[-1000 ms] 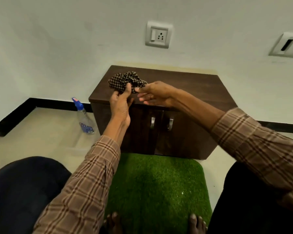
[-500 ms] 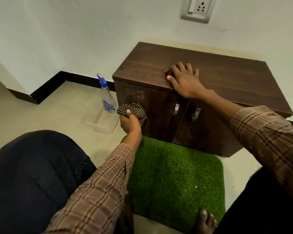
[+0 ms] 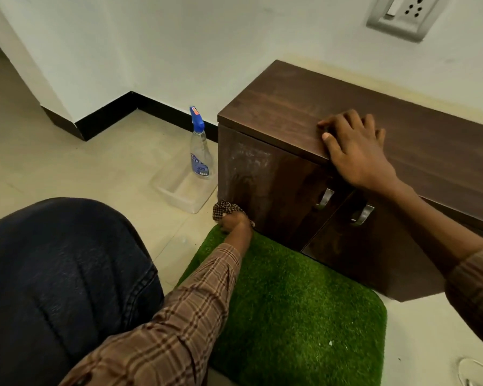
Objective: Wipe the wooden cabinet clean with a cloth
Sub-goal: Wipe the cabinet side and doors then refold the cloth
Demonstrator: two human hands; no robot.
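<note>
At the bottom left corner of the dark brown wooden cabinet [image 3: 276, 190], the left hand [image 3: 236, 222] grips a bunched black-and-tan checked cloth [image 3: 225, 208] against the door, just above the green artificial-grass mat [image 3: 304, 302]. The right hand [image 3: 357, 151] rests flat, fingers spread, on the cabinet's top front edge.

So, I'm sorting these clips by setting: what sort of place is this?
Probably an indoor room in a home or office: a low wooden cabinet against a painted wall with a power socket, tiled floor and a green turf mat.
</note>
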